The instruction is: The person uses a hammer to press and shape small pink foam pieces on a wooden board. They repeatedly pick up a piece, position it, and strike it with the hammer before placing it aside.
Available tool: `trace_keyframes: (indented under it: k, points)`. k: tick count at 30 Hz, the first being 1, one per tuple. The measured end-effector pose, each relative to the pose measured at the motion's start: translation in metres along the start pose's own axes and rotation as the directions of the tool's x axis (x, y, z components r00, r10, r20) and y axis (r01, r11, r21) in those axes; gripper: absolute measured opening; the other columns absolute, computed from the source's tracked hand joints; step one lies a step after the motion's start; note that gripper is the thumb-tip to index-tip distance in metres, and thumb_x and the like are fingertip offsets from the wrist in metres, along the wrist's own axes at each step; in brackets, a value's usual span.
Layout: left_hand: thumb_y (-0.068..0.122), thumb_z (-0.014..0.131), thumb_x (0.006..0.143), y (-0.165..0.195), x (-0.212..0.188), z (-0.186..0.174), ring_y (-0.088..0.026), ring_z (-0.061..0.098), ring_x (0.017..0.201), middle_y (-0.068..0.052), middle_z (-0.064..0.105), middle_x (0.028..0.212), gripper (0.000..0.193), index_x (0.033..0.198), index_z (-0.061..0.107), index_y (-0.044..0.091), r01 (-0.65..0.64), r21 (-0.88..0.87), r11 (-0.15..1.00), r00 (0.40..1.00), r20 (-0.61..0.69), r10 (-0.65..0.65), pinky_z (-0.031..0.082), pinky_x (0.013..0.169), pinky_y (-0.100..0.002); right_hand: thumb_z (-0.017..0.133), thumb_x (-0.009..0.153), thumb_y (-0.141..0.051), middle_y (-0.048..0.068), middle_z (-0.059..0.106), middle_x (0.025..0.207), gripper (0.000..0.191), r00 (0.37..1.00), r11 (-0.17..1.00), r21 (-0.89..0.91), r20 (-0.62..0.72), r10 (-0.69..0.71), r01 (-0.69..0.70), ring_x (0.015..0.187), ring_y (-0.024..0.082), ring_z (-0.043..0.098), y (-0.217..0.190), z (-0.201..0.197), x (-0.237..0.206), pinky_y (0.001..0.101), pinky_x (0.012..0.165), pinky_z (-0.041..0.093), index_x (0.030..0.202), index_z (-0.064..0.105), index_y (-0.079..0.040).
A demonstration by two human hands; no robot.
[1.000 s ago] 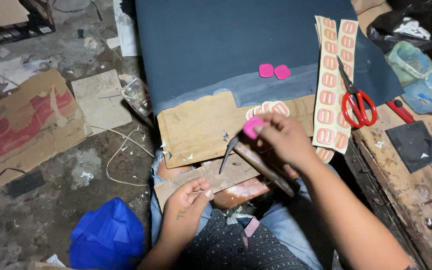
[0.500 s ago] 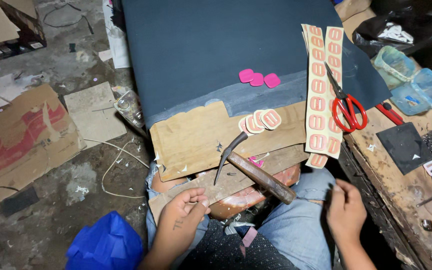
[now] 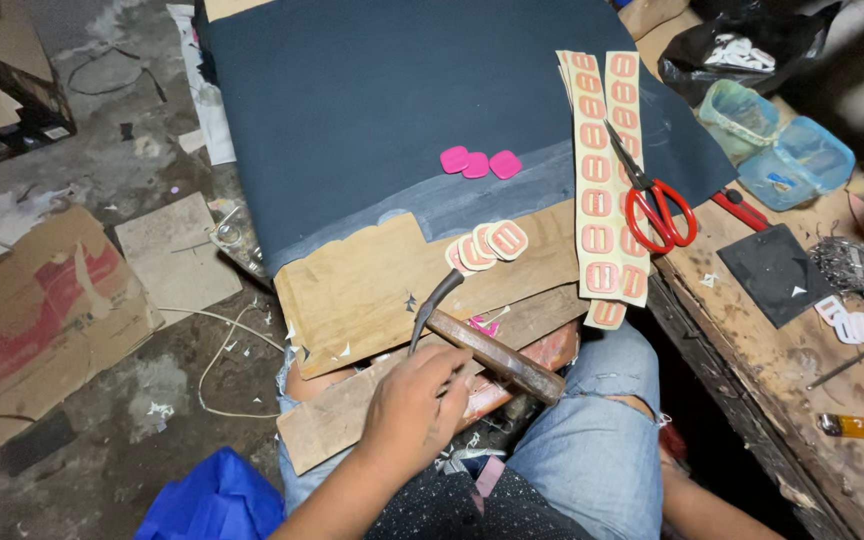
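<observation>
A small hammer with a wooden handle is laid across a wooden board, and the board is rested on the person's lap. The left hand is curled up on the board, right against the handle near the metal head. It cannot be told whether the handle is gripped or only touched. The right hand is not seen; only a bit of that arm is shown at the bottom edge, reaching down beside the knee. So the two hands are kept well apart.

A pink scrap is seen just under the hammer. Three pink pieces are laid in a row on the big dark sheet, well away from the hand. A little pile of peach pieces is set on the brown sheet, near the hammer head. Two long strips of the same peach shapes are laid beside it, and red scissors are rested on top of them.

It is judged that a pause between hammer blows is shown here, with nothing set under the head for hitting. For the next move, a fresh piece would need to be placed flat on the board, and the hammer would need to be gripped firmly.
</observation>
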State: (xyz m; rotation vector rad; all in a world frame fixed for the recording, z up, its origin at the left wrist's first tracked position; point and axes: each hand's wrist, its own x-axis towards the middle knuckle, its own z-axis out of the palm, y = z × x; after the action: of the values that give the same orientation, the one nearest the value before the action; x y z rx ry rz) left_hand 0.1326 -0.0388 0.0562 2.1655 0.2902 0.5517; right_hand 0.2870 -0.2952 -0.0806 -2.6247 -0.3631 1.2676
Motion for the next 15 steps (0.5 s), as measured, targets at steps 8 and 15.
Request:
trace_keyframes:
  k: [8,15]
  points:
    - [0.005,0.071,0.085,-0.036,-0.073,-0.02,-0.02,0.073,0.084,-0.01,0.075,0.097,0.017,0.102,0.074,0.001,0.219,-0.11,0.97,0.942,-0.235,-0.239,0.057,0.073,-0.029,0.067,0.088,-0.036,0.012,0.073,0.124,0.041,0.967,0.948,-0.297,0.251,-0.04,0.116,0.115,0.031,0.07,0.047,-0.051,0.002,0.039,0.097,0.057,0.126,0.07,-0.022]
    - [0.007,0.073,0.085,-0.068,-0.087,-0.015,-0.01,0.07,0.078,-0.009,0.077,0.093,0.023,0.106,0.074,-0.001,0.441,-0.242,0.864,0.826,-0.266,-0.496,0.056,0.071,-0.024,0.065,0.092,-0.041,0.016,0.076,0.094,0.034,0.83,0.951,-0.14,-0.466,-0.308,0.274,0.089,0.035,0.073,-0.033,-0.111,-0.022,0.0449,0.08,0.057,0.102,0.072,-0.01]
